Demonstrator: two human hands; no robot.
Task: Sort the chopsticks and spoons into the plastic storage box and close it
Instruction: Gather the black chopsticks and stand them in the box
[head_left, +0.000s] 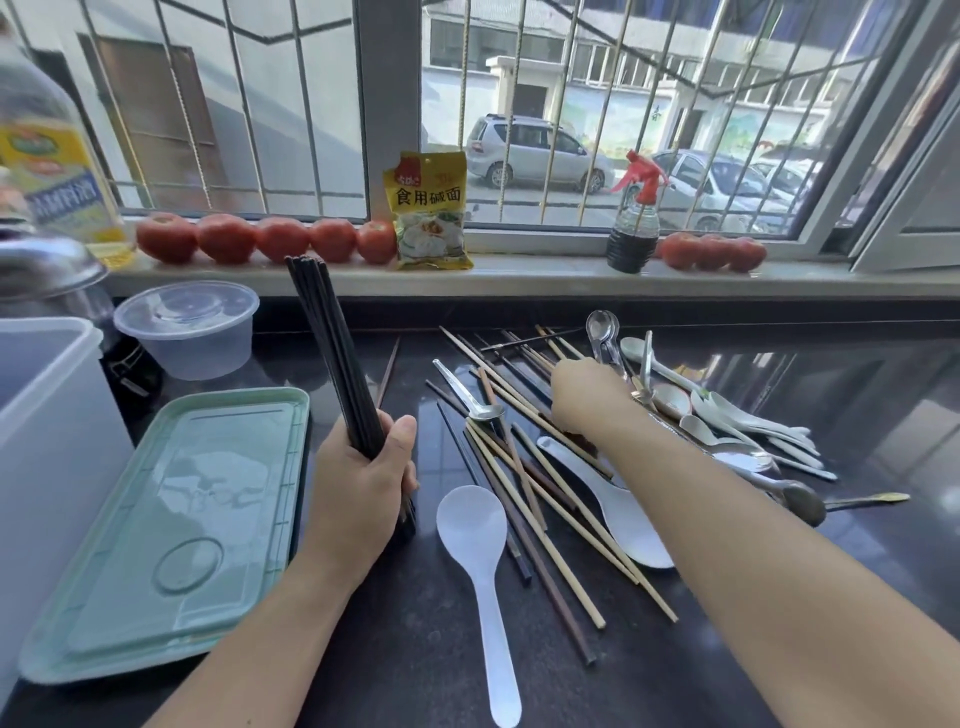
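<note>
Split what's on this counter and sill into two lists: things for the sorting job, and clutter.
Job: black chopsticks in left hand, loose chopsticks, spoons, green lid, right hand.

Clutter: tomatoes, yellow packet, spray bottle, round tub, oil bottle.

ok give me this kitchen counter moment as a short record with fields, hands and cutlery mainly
left hand: left hand grips a bundle of dark chopsticks, held upright
right hand: right hand reaches into the loose chopstick pile; whether it grips anything cannot be seen
spoons: white rice paddle nearest the camera; white spoons heaped to the right
lid: green lid lies flat on the counter, left
storage box: white box at far left, open
windowsill: tomatoes, yellow packet, spray bottle
</note>
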